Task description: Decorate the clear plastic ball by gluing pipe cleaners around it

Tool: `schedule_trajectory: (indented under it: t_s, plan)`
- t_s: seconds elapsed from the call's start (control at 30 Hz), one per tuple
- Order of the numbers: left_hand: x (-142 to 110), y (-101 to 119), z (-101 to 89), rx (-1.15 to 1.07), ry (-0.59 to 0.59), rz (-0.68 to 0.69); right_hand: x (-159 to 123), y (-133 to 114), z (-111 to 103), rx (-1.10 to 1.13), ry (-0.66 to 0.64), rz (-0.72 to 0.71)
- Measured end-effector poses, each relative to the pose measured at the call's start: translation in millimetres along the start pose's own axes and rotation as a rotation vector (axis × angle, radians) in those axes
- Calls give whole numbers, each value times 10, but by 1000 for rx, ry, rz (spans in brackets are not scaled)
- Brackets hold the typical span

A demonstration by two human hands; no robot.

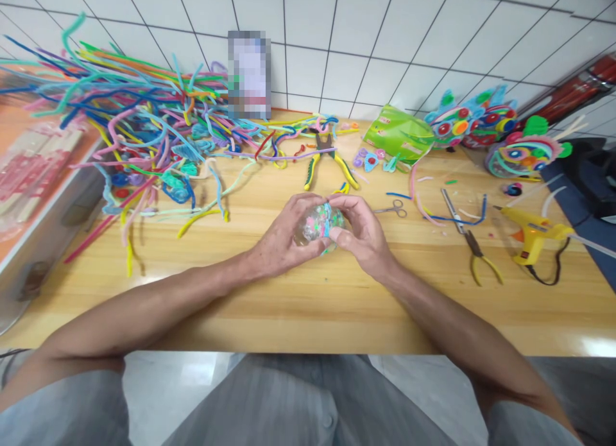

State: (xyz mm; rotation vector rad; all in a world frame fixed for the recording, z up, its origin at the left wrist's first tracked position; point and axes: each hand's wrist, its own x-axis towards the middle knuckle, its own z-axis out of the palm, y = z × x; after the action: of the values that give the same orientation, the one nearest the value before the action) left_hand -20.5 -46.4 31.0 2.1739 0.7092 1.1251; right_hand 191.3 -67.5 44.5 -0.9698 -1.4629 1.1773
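Observation:
Near the middle of the table, both my hands are wrapped around a clear, rounded plastic piece [315, 226] with pink and green spots. A fuzzy light-blue strip [328, 219] runs over it. My left hand [282, 237] grips its left side, thumb along the near edge. On the right, my right hand [363, 237] presses the strip with thumb and fingers. The underside of the piece is hidden. Just beyond the hands lie yellow-and-black pliers [332, 163] with their handles spread. Small scissors [395, 208] rest right of my right hand.
A big tangle of pipe cleaners [163, 125] covers the back left, beside a tray [52, 240]. At the back right are a green packet [399, 135] and decorated animal-like figures [522, 151]. A yellow glue gun [534, 231] and more pliers [481, 257] lie right.

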Motion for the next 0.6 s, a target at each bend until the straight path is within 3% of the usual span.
schedule_trajectory:
  t_s: [0.43,0.6]
  plan:
    - [-7,-37,23,1,-8,-7,-29,7,59,-30,32,-38]
    - [-26,-3,11,-12,6,-2,-5,48,87,1,40,15]
